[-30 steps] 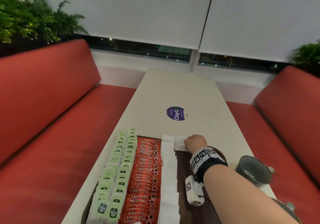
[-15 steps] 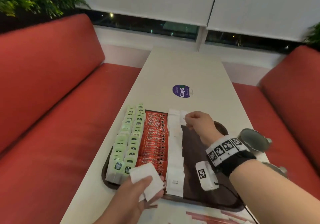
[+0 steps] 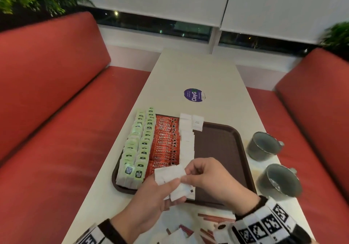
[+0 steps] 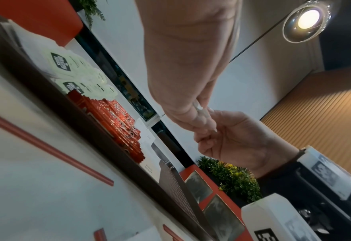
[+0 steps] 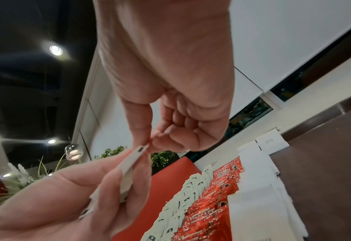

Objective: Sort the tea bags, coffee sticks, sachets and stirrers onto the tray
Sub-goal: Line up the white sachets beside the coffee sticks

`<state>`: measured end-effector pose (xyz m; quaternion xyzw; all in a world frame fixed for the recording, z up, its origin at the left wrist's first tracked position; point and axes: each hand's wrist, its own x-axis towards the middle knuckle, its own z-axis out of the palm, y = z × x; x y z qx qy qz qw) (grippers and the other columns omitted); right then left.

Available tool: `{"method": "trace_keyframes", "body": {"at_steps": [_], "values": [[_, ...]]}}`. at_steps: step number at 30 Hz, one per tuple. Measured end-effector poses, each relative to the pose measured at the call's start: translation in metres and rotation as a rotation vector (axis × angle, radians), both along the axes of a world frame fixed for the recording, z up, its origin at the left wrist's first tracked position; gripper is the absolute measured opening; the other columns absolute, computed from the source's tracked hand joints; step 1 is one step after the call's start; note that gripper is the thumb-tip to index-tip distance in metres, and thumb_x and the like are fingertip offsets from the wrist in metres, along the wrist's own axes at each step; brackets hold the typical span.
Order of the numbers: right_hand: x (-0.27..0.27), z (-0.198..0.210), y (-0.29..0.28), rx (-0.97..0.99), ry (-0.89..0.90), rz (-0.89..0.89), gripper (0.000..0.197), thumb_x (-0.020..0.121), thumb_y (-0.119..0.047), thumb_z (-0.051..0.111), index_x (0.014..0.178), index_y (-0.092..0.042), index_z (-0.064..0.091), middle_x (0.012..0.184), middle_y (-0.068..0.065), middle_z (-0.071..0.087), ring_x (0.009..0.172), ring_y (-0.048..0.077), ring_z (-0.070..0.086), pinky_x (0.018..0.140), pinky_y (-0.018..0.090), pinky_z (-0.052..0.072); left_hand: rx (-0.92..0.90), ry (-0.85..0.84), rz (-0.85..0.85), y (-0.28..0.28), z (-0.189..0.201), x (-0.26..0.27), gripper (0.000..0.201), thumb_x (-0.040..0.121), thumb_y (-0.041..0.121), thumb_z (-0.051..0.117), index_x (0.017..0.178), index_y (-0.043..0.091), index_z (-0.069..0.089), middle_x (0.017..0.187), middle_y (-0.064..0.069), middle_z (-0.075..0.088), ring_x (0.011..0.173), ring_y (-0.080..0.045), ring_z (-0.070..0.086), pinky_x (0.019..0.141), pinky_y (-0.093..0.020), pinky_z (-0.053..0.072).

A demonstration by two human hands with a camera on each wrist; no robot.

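A brown tray [image 3: 222, 149] holds two rows of green tea bags [image 3: 139, 145], a row of red coffee sticks [image 3: 166, 142] and a column of white sachets [image 3: 186, 136]. One more sachet [image 3: 197, 122] lies at the tray's far edge. Over the tray's near edge my left hand [image 3: 170, 187] grips a small stack of white sachets [image 3: 170, 175]. My right hand [image 3: 188, 174] pinches the corner of the stack [image 5: 131, 169] between thumb and forefinger. Red stirrers [image 3: 215, 218] and loose sachets lie on the table in front of the tray.
Two grey mugs [image 3: 264, 145] [image 3: 279, 179] stand on the table right of the tray. A round purple sticker [image 3: 194, 95] sits beyond the tray. Red benches flank the white table [image 3: 198, 70]. The tray's right half is bare.
My right hand left a sachet at the tray's far edge and drew back to the near edge. My left hand rose into view with the stack, and the right hand now pinches it.
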<state>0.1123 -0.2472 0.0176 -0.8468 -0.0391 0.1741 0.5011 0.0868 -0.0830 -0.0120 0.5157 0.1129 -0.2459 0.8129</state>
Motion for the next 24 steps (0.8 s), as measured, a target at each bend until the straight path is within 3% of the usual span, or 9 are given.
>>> {"method": "trace_keyframes", "body": {"at_steps": [3,6,9,11,14,18,22,24], "values": [[-0.001,-0.003,-0.003,0.122,0.061,-0.046,0.02,0.082,-0.009,0.072,0.066,-0.016,0.063,0.054,-0.007,0.054,0.05,0.005,0.046,0.053,0.017,0.038,-0.009,0.002,0.013,0.0,0.0,0.001,0.025,0.089,0.005,0.059,0.112,0.013,0.062,0.098,-0.008,0.074,0.082,-0.021,0.072,0.064,-0.033,0.059],[0.001,-0.006,-0.006,0.246,0.153,-0.102,0.012,0.085,-0.005,0.067,0.074,-0.007,0.063,0.061,0.004,0.054,0.052,0.01,0.046,0.051,0.021,0.036,-0.004,0.013,0.024,0.003,-0.003,0.003,0.027,0.09,0.004,0.058,0.115,0.012,0.062,0.099,-0.007,0.074,0.08,-0.018,0.072,0.064,-0.033,0.059],[0.007,-0.008,-0.008,0.243,0.174,-0.088,0.013,0.085,-0.002,0.067,0.073,-0.007,0.062,0.059,0.006,0.055,0.05,0.011,0.046,0.05,0.022,0.036,-0.007,0.024,0.029,0.005,-0.006,0.007,0.028,0.089,0.004,0.059,0.116,0.012,0.061,0.1,-0.008,0.074,0.082,-0.02,0.072,0.061,-0.032,0.058],[0.017,-0.008,-0.012,0.246,0.155,-0.128,0.018,0.085,-0.001,0.066,0.069,-0.008,0.061,0.056,0.005,0.055,0.048,0.011,0.046,0.048,0.021,0.037,-0.007,0.049,0.071,0.006,-0.008,0.011,0.021,0.09,0.008,0.059,0.111,0.009,0.062,0.092,-0.011,0.074,0.079,-0.026,0.072,0.058,-0.032,0.058],[0.054,-0.011,-0.027,0.259,0.072,-0.344,0.022,0.088,0.0,0.062,0.068,-0.009,0.059,0.055,0.005,0.057,0.048,0.013,0.045,0.045,0.02,0.037,-0.027,0.164,0.176,0.01,-0.008,0.016,0.018,0.097,0.012,0.048,0.101,-0.003,0.058,0.074,-0.023,0.069,0.067,-0.035,0.071,0.051,-0.035,0.058],[0.122,-0.029,-0.052,0.141,-0.014,-0.592,0.021,0.089,-0.002,0.06,0.07,-0.009,0.056,0.058,0.007,0.057,0.042,0.011,0.046,0.04,0.017,0.037,-0.015,0.245,0.19,0.017,-0.013,0.015,0.025,0.099,0.01,0.037,0.096,-0.007,0.055,0.072,-0.032,0.067,0.059,-0.041,0.069,0.042,-0.039,0.055],[0.174,-0.057,-0.066,0.125,0.078,-0.693,0.016,0.09,-0.001,0.058,0.076,-0.008,0.056,0.062,0.011,0.057,0.047,0.016,0.048,0.041,0.022,0.039,0.024,0.268,0.115,0.021,-0.012,0.009,0.01,0.098,0.006,0.043,0.1,0.002,0.052,0.078,-0.034,0.068,0.067,-0.046,0.068,0.06,-0.05,0.056],[0.19,-0.068,-0.066,0.094,0.109,-0.708,0.015,0.091,-0.002,0.058,0.076,-0.008,0.056,0.063,0.012,0.057,0.049,0.018,0.049,0.044,0.024,0.041,0.048,0.26,0.147,0.025,-0.014,0.009,0.014,0.096,0.002,0.045,0.105,0.012,0.05,0.079,-0.029,0.07,0.069,-0.044,0.069,0.064,-0.046,0.057]]}}
